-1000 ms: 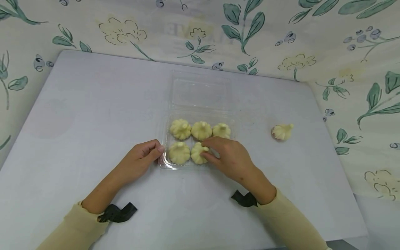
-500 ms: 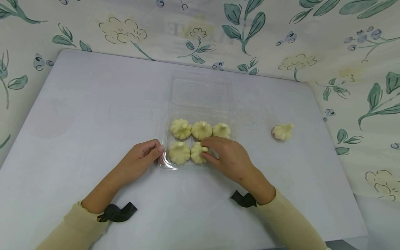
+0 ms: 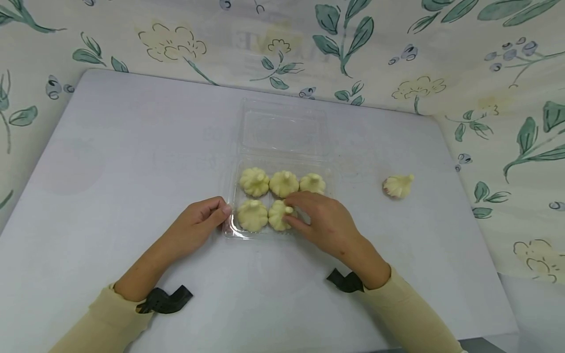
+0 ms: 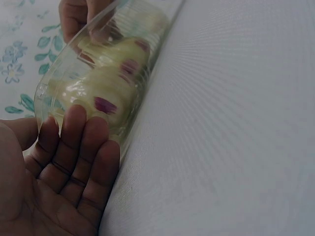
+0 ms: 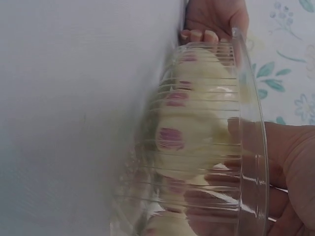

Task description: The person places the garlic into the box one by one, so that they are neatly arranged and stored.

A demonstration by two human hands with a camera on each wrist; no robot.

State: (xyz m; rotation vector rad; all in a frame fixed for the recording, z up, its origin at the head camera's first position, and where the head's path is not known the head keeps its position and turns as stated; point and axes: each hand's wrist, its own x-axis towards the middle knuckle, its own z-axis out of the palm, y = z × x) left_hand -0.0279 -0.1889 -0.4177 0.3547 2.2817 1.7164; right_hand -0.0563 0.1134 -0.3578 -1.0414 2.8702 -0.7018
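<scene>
A clear plastic clamshell box (image 3: 247, 237) lies open on the table with pale yellow garlic bulbs inside in two rows. At its left end my left hand (image 3: 200, 223) holds the rim; the left wrist view has the fingers (image 4: 74, 130) against the outer wall and the thumb at the edge. My right hand (image 3: 328, 223) reaches into the front row and pinches a garlic bulb (image 3: 277, 218) between thumb and fingers. Beside it sits another front bulb (image 3: 252, 215). The front right corner of the box is hidden under the right hand. Purple patches mark the bulbs' undersides in both wrist views.
One more garlic bulb (image 3: 398, 187) lies on its side on the white table (image 3: 132, 147), right of the box. The transparent lid (image 3: 282, 130) is folded back flat behind the base. A floral-patterned cloth (image 3: 375, 63) borders the table's back and sides.
</scene>
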